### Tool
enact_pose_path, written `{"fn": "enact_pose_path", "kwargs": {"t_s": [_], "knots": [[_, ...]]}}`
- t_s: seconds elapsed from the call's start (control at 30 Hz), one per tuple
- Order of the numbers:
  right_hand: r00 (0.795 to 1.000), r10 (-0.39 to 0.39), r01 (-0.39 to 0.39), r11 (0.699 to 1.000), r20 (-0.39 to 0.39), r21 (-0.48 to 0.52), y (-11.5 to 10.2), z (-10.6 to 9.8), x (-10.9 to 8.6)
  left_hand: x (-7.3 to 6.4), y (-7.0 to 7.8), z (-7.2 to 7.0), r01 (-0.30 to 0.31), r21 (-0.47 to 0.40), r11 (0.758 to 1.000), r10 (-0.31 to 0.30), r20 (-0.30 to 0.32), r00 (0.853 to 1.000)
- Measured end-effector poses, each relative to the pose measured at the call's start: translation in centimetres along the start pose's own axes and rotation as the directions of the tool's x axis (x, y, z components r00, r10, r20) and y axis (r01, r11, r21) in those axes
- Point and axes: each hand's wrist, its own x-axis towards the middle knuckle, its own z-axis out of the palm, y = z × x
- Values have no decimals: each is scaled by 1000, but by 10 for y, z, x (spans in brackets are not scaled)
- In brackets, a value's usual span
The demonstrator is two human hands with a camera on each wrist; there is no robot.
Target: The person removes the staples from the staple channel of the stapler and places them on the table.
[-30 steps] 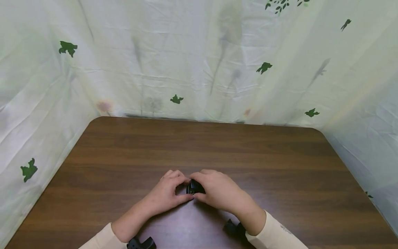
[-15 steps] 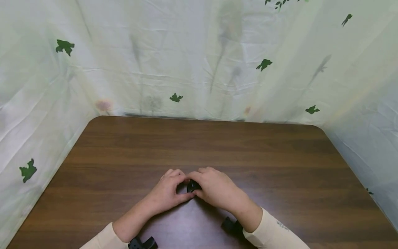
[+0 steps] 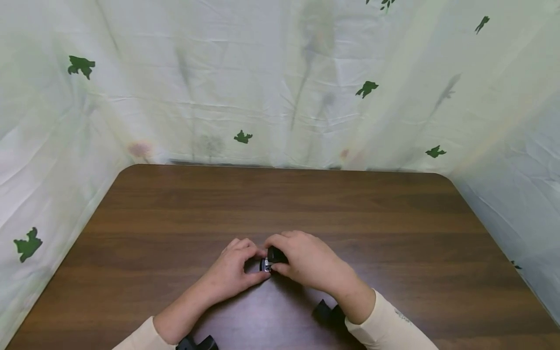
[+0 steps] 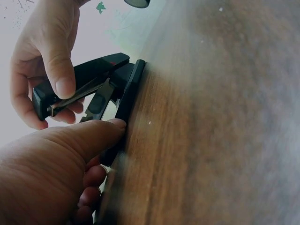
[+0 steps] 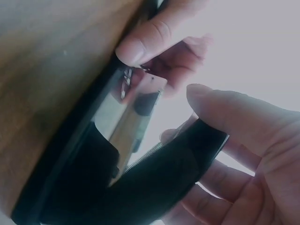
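Note:
A black stapler (image 3: pixel 276 254) lies on the table between my two hands. Its top arm (image 4: pixel 96 70) is swung up from the base (image 4: pixel 132 91). In the right wrist view, the metal magazine (image 5: pixel 138 117) and a coiled spring (image 5: pixel 145 157) show in the gap. My left hand (image 3: pixel 234 267) pinches the front end of the base, its thumb (image 4: pixel 105 133) along the edge. My right hand (image 3: pixel 306 260) grips the raised free end of the top arm between thumb and fingers. In the head view the right hand hides much of the stapler.
The brown wooden table (image 3: pixel 280 204) stretches out beyond the hands. A pale patterned curtain (image 3: pixel 262 87) hangs along its back and sides. Black devices sit at the left wrist (image 3: pixel 199 342) and right wrist (image 3: pixel 328 313).
The stapler's top arm has come up and bright metal now shows inside. My right hand has lifted slightly with it, while the left hand has stayed almost in place.

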Motion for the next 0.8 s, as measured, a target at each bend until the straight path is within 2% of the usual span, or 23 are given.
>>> {"fn": "enact_pose_path", "kwargs": {"t_s": [0.37, 0.8], "knots": [[998, 56, -59, 995, 40, 84, 2, -12, -5, 0, 1, -1, -4, 6, 1000, 4, -6, 1000], [993, 105, -111, 989, 62, 101, 8, -27, -10, 0, 1, 1, 0, 12, 1000, 0, -14, 1000]]}}
